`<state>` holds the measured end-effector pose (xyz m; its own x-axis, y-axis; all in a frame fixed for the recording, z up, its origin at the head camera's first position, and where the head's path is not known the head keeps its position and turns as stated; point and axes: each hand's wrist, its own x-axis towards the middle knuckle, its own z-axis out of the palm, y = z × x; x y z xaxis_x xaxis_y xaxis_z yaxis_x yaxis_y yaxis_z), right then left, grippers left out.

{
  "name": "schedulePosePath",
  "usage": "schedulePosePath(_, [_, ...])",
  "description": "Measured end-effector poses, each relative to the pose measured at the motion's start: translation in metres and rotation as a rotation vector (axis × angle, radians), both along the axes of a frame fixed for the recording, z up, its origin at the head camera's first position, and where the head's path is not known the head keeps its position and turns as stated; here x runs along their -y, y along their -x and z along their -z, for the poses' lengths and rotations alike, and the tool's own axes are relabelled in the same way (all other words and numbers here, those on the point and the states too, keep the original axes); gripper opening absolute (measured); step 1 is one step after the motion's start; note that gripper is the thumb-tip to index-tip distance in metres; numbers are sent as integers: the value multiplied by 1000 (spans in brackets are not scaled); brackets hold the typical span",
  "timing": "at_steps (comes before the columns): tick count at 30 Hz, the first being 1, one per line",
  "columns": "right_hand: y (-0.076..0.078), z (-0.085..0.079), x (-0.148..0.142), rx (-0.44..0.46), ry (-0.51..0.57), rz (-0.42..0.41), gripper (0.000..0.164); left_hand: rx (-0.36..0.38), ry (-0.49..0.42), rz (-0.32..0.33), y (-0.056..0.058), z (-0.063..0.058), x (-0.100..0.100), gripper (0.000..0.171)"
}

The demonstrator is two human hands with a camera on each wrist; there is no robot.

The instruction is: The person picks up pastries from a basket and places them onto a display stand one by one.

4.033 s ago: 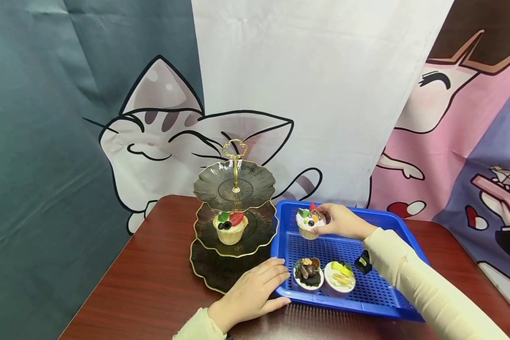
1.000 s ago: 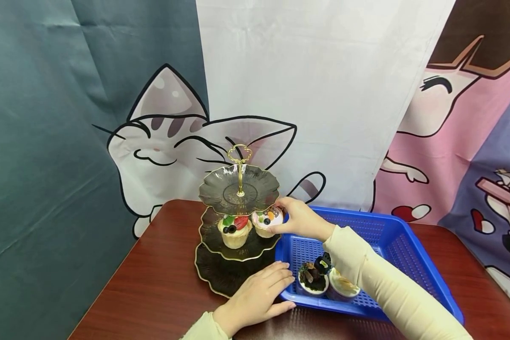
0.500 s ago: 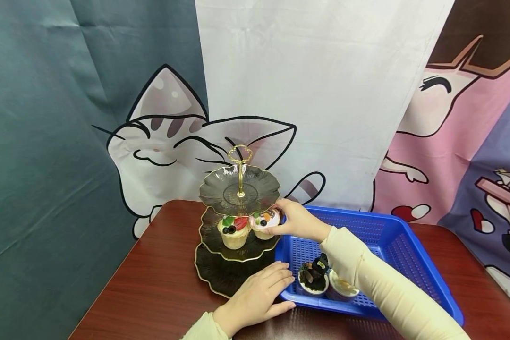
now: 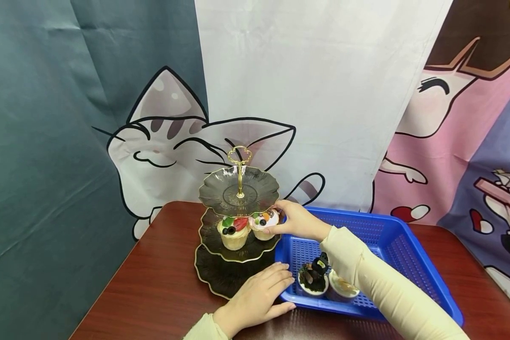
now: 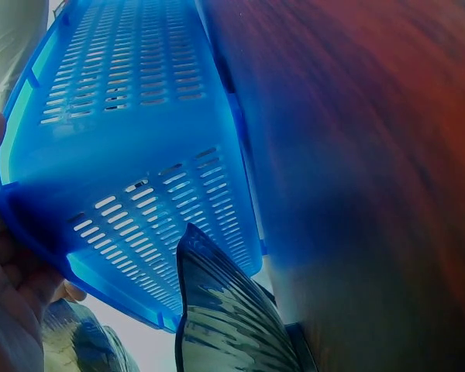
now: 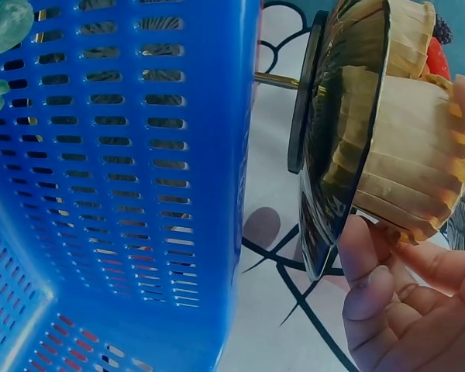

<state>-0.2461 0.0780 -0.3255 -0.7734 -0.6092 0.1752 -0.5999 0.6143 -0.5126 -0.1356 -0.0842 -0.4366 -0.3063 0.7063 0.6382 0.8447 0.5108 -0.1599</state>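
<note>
In the head view, my right hand (image 4: 301, 221) pinches a cupcake (image 4: 260, 231) topped with white cream and small fruit pieces. The right wrist view has this cupcake's pleated wrapper (image 6: 415, 151) at the middle plate of a three-tier dessert stand (image 4: 216, 189). Beside it on that plate is another cupcake (image 4: 233, 241) with a red and green topping. My left hand (image 4: 258, 293) rests on the near left corner of a blue plastic basket (image 4: 416, 264), fingers fairly straight. Part of that hand appears at the basket's rim in the left wrist view.
A dark-topped cupcake (image 4: 313, 282) and a pale-topped one (image 4: 342, 287) stand in the basket, the latter partly behind the right sleeve (image 4: 378, 278). The brown table (image 4: 153, 274) extends left of the stand. A printed cloth (image 4: 331, 94) hangs behind.
Over four seconds, my right hand has carried the cream cupcake left from above the basket to the middle plate. During the last second it slid slightly left against its neighbour. My left hand stays at the basket.
</note>
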Motion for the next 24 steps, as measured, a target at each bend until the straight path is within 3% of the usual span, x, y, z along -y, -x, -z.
schedulePosePath(7, [1,0,-1,21,1,0,43,-18,2,-9,-1,-1,0,42])
schedulePosePath(15, [2,1,1,17,23,-18,41,76,10,-30,-4,-2,1,43])
schedulePosePath(24, [2,2,6,34,53,-37,52,71,12,-34,-4,-2,0,43])
